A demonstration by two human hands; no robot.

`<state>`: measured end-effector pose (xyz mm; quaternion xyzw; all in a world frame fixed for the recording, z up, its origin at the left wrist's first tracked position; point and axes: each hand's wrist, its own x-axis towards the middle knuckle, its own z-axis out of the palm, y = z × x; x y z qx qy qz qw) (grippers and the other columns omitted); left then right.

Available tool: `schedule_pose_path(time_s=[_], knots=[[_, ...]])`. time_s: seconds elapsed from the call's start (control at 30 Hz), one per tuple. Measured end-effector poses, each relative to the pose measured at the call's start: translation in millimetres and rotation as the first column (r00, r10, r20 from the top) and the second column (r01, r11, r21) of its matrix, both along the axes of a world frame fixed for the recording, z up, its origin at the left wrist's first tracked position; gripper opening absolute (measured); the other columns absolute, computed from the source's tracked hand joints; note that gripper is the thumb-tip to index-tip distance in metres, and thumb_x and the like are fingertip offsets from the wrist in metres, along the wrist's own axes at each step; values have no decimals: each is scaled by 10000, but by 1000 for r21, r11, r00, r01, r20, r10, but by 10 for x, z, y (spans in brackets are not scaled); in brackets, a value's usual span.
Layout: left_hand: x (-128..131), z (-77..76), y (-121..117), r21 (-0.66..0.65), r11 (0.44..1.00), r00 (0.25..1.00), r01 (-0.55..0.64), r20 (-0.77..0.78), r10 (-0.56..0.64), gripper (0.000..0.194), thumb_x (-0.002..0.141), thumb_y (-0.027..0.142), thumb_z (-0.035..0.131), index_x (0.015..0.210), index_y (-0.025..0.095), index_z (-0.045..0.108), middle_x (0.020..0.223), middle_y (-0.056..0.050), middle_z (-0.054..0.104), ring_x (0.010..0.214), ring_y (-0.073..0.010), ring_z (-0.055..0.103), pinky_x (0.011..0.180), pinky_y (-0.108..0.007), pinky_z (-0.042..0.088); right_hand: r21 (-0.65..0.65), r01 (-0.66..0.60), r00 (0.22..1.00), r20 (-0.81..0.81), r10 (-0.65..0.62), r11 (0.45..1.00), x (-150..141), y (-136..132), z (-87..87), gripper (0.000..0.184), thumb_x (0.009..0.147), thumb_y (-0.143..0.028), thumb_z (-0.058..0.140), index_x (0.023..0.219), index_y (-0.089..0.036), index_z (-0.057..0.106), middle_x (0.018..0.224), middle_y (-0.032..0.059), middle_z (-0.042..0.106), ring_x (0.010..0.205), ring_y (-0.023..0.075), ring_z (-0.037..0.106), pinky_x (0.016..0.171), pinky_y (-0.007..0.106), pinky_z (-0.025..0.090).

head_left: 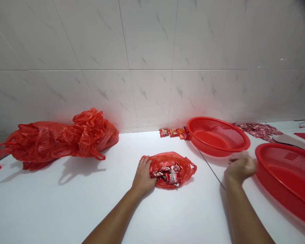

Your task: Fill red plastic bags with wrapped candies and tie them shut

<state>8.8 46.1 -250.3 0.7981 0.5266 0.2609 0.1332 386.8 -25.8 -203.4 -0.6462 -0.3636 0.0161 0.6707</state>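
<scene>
A small red plastic bag [186,171] lies open on the white table, with several red-wrapped snack packets [171,176] inside. My left hand [143,176] grips the bag's left edge, its fingers along the rim. Off to the right, my right hand [240,167] is raised in a closed fist between two red plastic baskets. Motion blurs it a little, and whatever its fingers may hold is hidden. Just behind the fist is the round basket [213,135]; the larger basket [279,179] stands to its right, cut off by the frame.
Tied, full red plastic bags [48,142] sit at the back left against the tiled wall [147,98]. Small snack packets [173,133] lie in a row beside the round basket. Further right are a red patterned sheet or pile [259,130] and a white tray [292,139].
</scene>
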Motion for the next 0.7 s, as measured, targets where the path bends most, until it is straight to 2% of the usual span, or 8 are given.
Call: schedule_pose_path(time_s=[0.13,0.2,0.3,0.4,0.47,0.53,0.6,0.7], knots=[[1,-11,-4,33,999,1000,12,8,-12,685,812,238,674,1482,148,567,1645,-171,474,1595,-384,328,1329,-620,263,-199,-255,942,168,289,946,-631,95,-11,363,754,-594,778,780,-260,637,791,29,615,684,230,554,678,374,463],[4,-16,-2,47,999,1000,7,22,-8,659,819,224,663,1468,154,575,1633,-167,488,1592,-372,335,1331,-605,265,-357,-322,876,239,419,877,-807,153,-55,324,727,-531,798,801,-237,686,888,50,653,736,221,589,717,351,483],[18,-14,3,61,997,999,-44,28,42,634,793,194,664,1422,150,599,1607,-178,513,1577,-382,358,1330,-634,226,-494,-340,820,260,509,800,-859,210,-114,311,836,-482,659,666,-225,616,844,55,614,782,225,594,772,358,486],[38,17,8,71,986,988,-150,44,147,646,765,134,632,1407,179,588,1597,-169,521,1568,-385,367,1317,-712,132,-393,-549,795,28,606,738,-799,239,-56,388,850,-532,661,631,-212,633,848,59,635,820,234,616,779,360,502],[49,54,8,86,974,976,-209,86,202,663,756,88,597,1410,188,560,1600,-163,510,1566,-365,374,1322,-707,107,-241,-682,730,-162,664,690,-786,271,79,421,824,-577,721,650,-196,681,929,72,670,862,234,634,791,355,521],[55,100,0,126,961,962,-245,155,225,651,767,61,569,1404,196,537,1615,-152,482,1573,-343,361,1337,-669,131,-111,-728,679,-256,688,677,-817,327,281,441,796,-592,780,657,-180,704,1013,93,698,928,244,650,830,362,535],[60,147,-21,195,945,947,-261,240,213,608,793,69,566,1383,212,529,1648,-135,421,1589,-335,320,1338,-624,210,-47,-711,690,-239,683,702,-879,401,526,448,790,-600,806,681,-173,727,1072,114,725,1005,268,664,868,379,543],[62,215,-81,323,909,925,-264,353,142,552,795,112,606,1334,215,539,1680,-141,301,1585,-356,284,1308,-589,308,-10,-632,774,-53,631,774,-989,494,905,441,862,-621,745,799,-187,787,1101,131,759,1073,288,688,869,396,564]])
